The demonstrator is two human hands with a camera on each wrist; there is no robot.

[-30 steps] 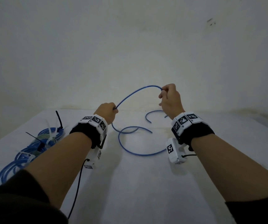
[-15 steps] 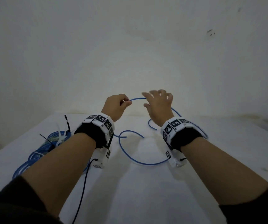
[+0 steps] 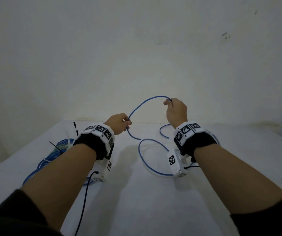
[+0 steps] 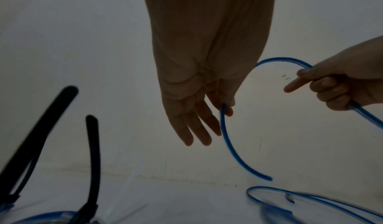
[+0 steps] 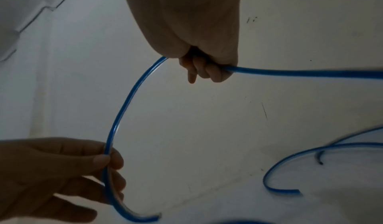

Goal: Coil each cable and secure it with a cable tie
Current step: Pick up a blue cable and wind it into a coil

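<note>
Head view shows tied blue coils (image 3: 51,155) finished at the surface's (image 3: 153,210) left, while the left hand (image 3: 119,123) and right hand (image 3: 176,110) each grip the loose blue cable (image 3: 145,102) mid-arc; left wrist view shows thumb and forefinger pinching it, right wrist view a fist clenched round it, leaving coiling barely begun, tie pending.

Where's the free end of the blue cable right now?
In the head view the blue cable has its free end just below the left hand, left of centre, above the white table.
</note>
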